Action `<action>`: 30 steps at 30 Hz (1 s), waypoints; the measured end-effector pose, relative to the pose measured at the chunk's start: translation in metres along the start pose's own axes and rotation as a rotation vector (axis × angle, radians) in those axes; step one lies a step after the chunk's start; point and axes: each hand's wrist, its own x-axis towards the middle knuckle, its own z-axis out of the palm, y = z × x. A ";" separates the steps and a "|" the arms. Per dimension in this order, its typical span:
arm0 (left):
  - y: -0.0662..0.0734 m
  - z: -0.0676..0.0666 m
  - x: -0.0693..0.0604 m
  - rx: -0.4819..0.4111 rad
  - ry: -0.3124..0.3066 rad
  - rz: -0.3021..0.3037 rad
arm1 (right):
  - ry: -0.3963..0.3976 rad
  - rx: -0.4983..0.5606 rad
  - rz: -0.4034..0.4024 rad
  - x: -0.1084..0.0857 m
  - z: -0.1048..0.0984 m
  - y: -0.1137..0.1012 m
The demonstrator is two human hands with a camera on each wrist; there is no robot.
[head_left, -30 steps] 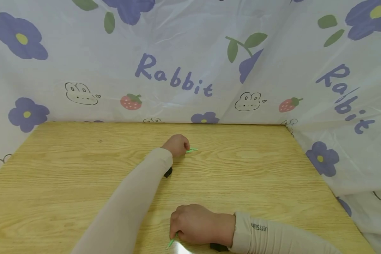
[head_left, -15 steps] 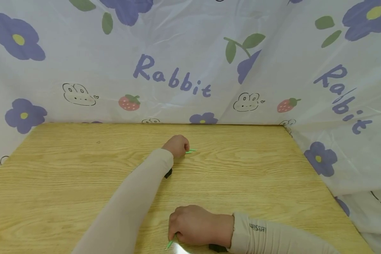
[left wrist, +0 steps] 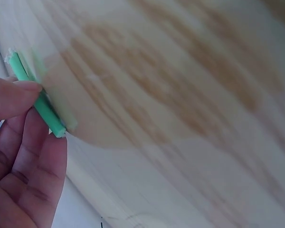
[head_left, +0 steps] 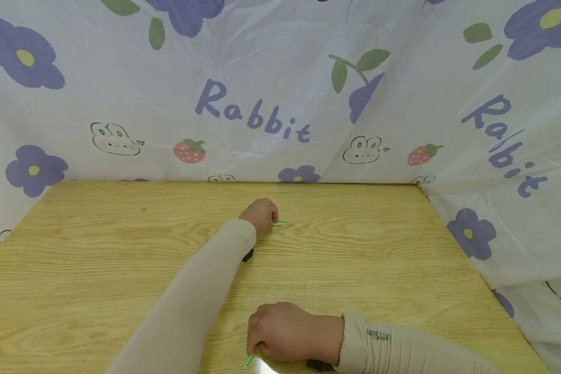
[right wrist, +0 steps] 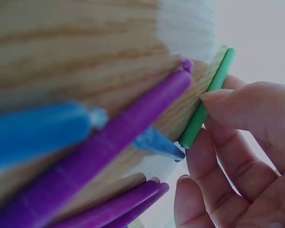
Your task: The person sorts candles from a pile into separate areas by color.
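Toward the far part of the table my left hand (head_left: pixel 260 215) pinches a short green stick (left wrist: pixel 46 114) between thumb and fingers, low over the surface. A paler green strip beside it looks like its reflection. My right hand (head_left: pixel 278 331), by the near edge of the head view, pinches another green stick (right wrist: pixel 217 80), held slanted just at the tabletop. Close to this hand in the right wrist view are a purple stick (right wrist: pixel 114 142), a blue stick (right wrist: pixel 38 130), and more purple sticks (right wrist: pixel 118 204). The head view does not show these.
The wood-grain table (head_left: pixel 364 259) has a glossy surface. A white curtain (head_left: pixel 262 62) printed with flowers, rabbits and strawberries borders it at the back and sides. A bright glare spot (head_left: pixel 264 366) lies below my right hand.
The head view has shifted very slightly. Both hands stay in place, each still holding its green stick.
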 end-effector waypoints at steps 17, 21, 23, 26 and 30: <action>-0.002 -0.001 -0.007 -0.019 0.010 0.011 | -0.012 -0.021 0.004 0.003 -0.001 -0.001; -0.004 -0.002 -0.008 -0.030 0.021 0.018 | 0.007 -0.053 -0.028 0.004 0.000 -0.001; -0.005 -0.002 -0.008 -0.036 0.024 0.021 | 0.014 -0.066 -0.038 0.004 0.000 -0.001; -0.005 -0.003 -0.009 -0.039 0.027 0.016 | 0.009 -0.067 -0.042 0.004 0.000 -0.001; -0.006 -0.003 -0.009 -0.038 0.025 0.004 | 0.001 -0.063 -0.048 0.003 0.000 -0.001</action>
